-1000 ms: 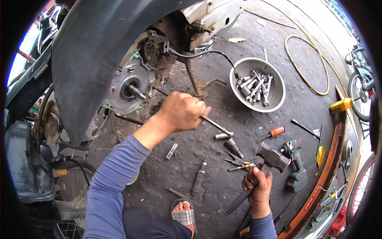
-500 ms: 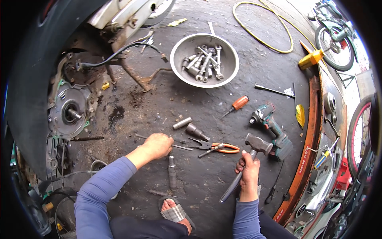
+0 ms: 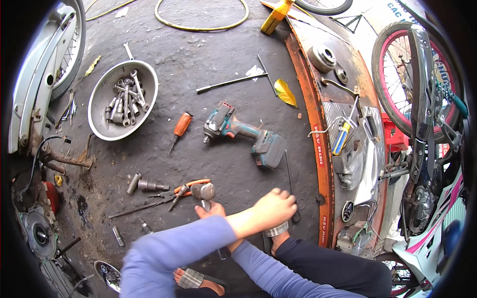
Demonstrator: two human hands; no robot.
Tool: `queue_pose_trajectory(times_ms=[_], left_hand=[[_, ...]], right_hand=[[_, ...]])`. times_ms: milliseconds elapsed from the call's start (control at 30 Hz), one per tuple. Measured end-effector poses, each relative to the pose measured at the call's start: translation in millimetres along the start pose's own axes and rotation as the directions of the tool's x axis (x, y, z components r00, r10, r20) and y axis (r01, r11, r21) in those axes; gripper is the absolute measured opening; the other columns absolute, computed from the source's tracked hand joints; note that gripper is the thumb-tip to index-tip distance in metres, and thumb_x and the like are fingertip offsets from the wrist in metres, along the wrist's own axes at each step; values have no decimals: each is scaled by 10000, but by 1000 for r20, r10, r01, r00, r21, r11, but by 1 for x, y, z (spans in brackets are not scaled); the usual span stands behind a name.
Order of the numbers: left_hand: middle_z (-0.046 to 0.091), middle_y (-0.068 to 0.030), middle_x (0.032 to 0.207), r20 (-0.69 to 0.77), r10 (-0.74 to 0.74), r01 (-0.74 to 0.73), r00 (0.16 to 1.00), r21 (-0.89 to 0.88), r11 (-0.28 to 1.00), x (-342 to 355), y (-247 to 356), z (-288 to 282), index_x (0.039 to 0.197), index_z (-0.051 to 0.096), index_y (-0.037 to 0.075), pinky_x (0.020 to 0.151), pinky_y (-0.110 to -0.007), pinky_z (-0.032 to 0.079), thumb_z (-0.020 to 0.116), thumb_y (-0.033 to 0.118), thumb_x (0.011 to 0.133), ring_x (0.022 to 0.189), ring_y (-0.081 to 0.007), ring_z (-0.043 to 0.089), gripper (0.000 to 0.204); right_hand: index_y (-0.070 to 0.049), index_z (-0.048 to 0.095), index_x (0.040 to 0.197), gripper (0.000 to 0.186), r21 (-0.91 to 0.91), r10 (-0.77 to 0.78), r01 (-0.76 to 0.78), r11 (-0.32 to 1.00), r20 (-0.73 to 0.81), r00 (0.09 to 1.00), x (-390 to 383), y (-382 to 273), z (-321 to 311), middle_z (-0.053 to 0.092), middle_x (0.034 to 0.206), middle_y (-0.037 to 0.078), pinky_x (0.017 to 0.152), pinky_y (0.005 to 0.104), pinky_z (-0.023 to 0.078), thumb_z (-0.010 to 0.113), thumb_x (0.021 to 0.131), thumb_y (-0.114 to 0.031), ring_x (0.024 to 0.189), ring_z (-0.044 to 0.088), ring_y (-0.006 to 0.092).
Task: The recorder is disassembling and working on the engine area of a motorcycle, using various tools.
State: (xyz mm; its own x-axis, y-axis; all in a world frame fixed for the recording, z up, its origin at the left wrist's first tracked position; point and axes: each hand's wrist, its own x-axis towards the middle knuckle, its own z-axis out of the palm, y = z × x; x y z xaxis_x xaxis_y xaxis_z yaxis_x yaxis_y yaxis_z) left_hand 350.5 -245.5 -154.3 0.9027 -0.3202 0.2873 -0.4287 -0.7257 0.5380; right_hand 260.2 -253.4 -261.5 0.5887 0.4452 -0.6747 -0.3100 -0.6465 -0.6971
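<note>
My right hand [image 3: 212,211] grips the hammer [image 3: 202,190] near its head, and the lower end of the handle shows below my crossed arms. My left arm reaches across over the right one. My left hand [image 3: 273,212] hovers beside a thin dark-handled screwdriver [image 3: 296,217] on the ground, its fingers bent downward and their tips hidden. Left of the hammer lie orange-handled pliers [image 3: 171,192], a thin metal rod [image 3: 131,210], a dark socket [image 3: 153,186] and a short metal cylinder [image 3: 134,183].
Ahead lie a cordless impact wrench [image 3: 243,131], an orange-handled screwdriver [image 3: 183,125] and a T-handle wrench [image 3: 231,83]. A metal bowl [image 3: 94,109] of wrenches stands at left, near engine parts [image 3: 39,233]. An orange-edged ramp [image 3: 318,149] bears parts at right.
My view has turned right. My left hand has left the thin rod, which lies on the ground, and swung across to the right over my right arm. The hammer stays in my right hand.
</note>
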Motion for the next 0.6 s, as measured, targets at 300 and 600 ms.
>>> queue_pose_trajectory(times_ms=[300, 600], left_hand=[[636, 3, 1064, 546, 232, -322, 805, 74, 944, 90, 45, 175, 915, 718, 166, 933, -465, 361, 558, 246, 861, 1050, -224, 559, 186], [540, -48, 883, 105, 276, -259, 955, -147, 954, 65, 31, 49, 887, 580, 92, 824, -390, 425, 656, 185, 716, 913, -241, 564, 210]], right_hand=[[14, 625, 850, 323, -39, 48, -49, 998, -11, 999, -21, -35, 11, 654, 728, 167, 671, 406, 485, 671, 839, -306, 686, 639, 251], [4, 626, 891, 290, 16, -56, 57, 998, -78, 995, -16, -22, 40, 662, 741, 158, 651, 414, 488, 680, 830, -274, 676, 643, 271]])
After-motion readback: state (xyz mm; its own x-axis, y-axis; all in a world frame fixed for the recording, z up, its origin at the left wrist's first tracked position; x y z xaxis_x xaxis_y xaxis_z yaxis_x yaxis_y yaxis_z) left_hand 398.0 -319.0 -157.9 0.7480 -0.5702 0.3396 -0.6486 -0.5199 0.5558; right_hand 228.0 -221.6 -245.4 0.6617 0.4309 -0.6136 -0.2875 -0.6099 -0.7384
